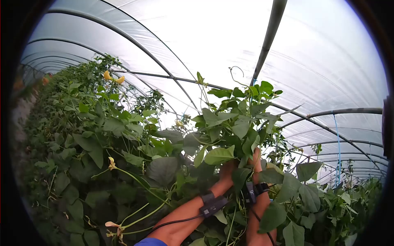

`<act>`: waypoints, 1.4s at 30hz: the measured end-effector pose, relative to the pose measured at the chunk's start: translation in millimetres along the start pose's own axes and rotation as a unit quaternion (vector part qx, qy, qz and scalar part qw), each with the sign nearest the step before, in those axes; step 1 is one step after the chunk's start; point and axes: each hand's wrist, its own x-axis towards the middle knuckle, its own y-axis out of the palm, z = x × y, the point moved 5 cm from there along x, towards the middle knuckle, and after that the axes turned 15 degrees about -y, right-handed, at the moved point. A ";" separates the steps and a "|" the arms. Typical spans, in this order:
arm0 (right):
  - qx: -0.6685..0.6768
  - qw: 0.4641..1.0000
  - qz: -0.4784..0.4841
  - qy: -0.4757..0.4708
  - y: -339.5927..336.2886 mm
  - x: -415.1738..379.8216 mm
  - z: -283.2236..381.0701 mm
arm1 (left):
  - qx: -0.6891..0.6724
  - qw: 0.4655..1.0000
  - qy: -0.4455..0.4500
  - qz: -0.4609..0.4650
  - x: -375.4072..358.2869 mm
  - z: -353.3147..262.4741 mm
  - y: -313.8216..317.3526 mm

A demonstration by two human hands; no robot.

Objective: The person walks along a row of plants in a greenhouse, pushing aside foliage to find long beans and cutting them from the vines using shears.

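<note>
Both my arms reach up into a leafy climbing vine (220,156) that looks like a bean plant. My left hand (227,170) is among the leaves at the centre, its fingers hidden behind them. Close beside it on the right, my right hand (256,158) is raised into the same clump, and leaves cover its fingers too. Whatever either hand may hold does not show. A dark wrist device (213,206) with a cable is strapped on my left wrist, and another device (250,192) on my right.
Dense foliage (90,176) fills the left side, with yellow flowers (114,77) on top and pale blossoms (112,163) lower down. Overhead run metal hoops (269,39) under plastic film. A blue string (338,147) hangs at the right above another plant row (349,201).
</note>
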 end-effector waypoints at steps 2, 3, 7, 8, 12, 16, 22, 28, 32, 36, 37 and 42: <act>-0.191 0.981 -0.001 -0.038 5.5 0.9 48.7 | -0.027 1.000 -0.006 0.003 -11.5 3.5 0.3; -0.246 0.968 -0.007 -0.056 9.4 1.9 61.3 | -0.051 0.999 -0.007 0.000 -14.1 5.8 -3.5; -0.274 0.956 -0.094 -0.050 17.6 -5.7 105.2 | -0.091 0.988 0.049 0.115 -28.4 -5.8 -20.7; -0.245 0.962 -0.111 -0.053 19.6 -9.1 110.2 | -0.094 0.985 0.054 0.132 -37.7 -26.4 -36.0; -0.239 0.939 -0.092 -0.228 20.9 -29.3 37.3 | 0.057 0.986 0.153 0.019 -47.5 -59.3 -88.0; 0.303 0.886 -0.335 0.105 16.0 -59.7 -17.7 | 0.254 0.965 -0.004 -0.065 -17.7 -111.3 -112.3; -0.208 0.951 -0.183 -0.136 35.8 -30.2 125.4 | -0.216 0.972 0.027 -0.090 66.7 -106.4 -98.3; -0.167 0.962 -0.210 -0.047 36.7 -27.7 119.2 | -0.176 0.977 -0.061 -0.107 122.2 -65.0 -66.8; -0.215 0.951 -0.215 -0.053 37.1 -35.3 111.6 | -0.140 0.989 0.025 0.046 108.9 -70.7 -52.6; -0.284 0.942 -0.177 -0.006 36.6 -39.3 117.2 | -0.401 0.880 -0.001 0.254 77.3 -76.3 -50.0; -0.256 0.952 -0.165 0.027 38.6 -40.4 119.6 | -0.440 0.848 -0.031 0.294 79.3 -77.5 -49.7; -0.184 0.963 -0.196 -0.023 45.3 -44.1 136.5 | 0.145 0.915 0.353 0.129 129.9 -29.9 -33.6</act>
